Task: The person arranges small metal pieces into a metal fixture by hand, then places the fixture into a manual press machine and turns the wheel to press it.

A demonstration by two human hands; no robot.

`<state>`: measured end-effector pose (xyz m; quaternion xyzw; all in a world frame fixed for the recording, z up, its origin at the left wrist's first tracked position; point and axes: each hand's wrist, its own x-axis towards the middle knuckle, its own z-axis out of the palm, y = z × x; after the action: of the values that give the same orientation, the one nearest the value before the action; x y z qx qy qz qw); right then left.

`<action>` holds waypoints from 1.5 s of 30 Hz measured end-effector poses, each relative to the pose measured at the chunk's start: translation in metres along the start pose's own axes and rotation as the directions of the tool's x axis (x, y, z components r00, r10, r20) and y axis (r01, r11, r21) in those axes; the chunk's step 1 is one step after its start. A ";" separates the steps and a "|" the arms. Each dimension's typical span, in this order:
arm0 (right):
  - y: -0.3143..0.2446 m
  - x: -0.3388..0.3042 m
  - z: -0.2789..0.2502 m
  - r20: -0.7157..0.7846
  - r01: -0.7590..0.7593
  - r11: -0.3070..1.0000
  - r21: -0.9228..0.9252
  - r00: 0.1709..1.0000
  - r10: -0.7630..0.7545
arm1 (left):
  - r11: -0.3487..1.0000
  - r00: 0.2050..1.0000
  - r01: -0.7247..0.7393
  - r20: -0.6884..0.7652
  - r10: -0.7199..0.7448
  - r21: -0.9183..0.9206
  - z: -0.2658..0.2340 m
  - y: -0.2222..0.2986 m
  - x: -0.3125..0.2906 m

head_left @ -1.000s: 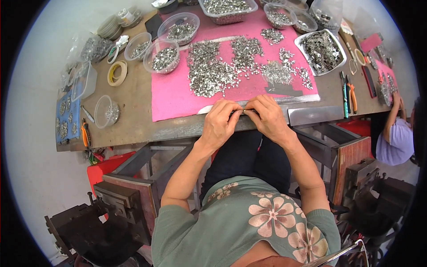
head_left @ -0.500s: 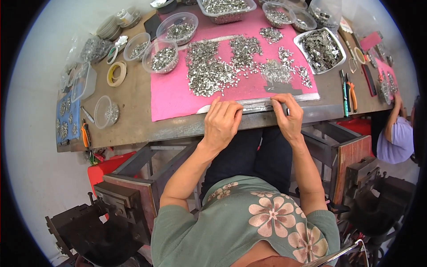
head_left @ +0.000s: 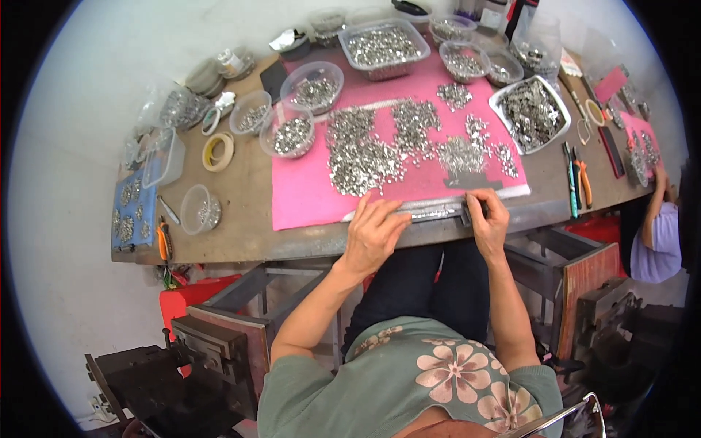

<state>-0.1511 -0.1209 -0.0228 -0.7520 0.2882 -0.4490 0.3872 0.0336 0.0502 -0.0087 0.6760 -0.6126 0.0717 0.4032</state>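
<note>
A long, narrow metal strip [head_left: 437,214] with a shiny silver face lies along the near edge of the pink mat [head_left: 307,212]. My left hand [head_left: 374,233] covers its left end, fingers bent over it and thumb against the near side. At its right end, beside a small dark block [head_left: 465,214], my right hand [head_left: 490,223] pinches thumb and forefinger together; whatever is between those fingertips is too small to tell. Just beyond the hands, loose small silver metal pieces [head_left: 365,166] are spread in piles, with thin pin-like bits [head_left: 461,155] beside a flat grey piece [head_left: 475,179].
Clear tubs of metal parts [head_left: 314,87] and a white tray [head_left: 562,120] ring the mat. Orange-handled pliers [head_left: 583,182] lie right, another pair [head_left: 163,241] left. A tape roll [head_left: 217,152] rests on the bench. Another person's arm [head_left: 657,201] reaches in at far right.
The whole view has shifted, so the bench sits lower and further right. My left fingers are a little more stretched out. The right hand stays at the strip's right end.
</note>
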 end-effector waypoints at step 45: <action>-0.020 0.038 0.014 0.360 0.316 0.931 -0.181 0.903 -0.236 | 0.936 0.973 0.215 0.140 -0.182 -0.278 0.010 -0.035 0.052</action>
<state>-0.1208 -0.1353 0.0069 -0.8905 0.1598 -0.3291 0.2704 0.0729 0.0014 -0.0004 0.6707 -0.5666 -0.0986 0.4685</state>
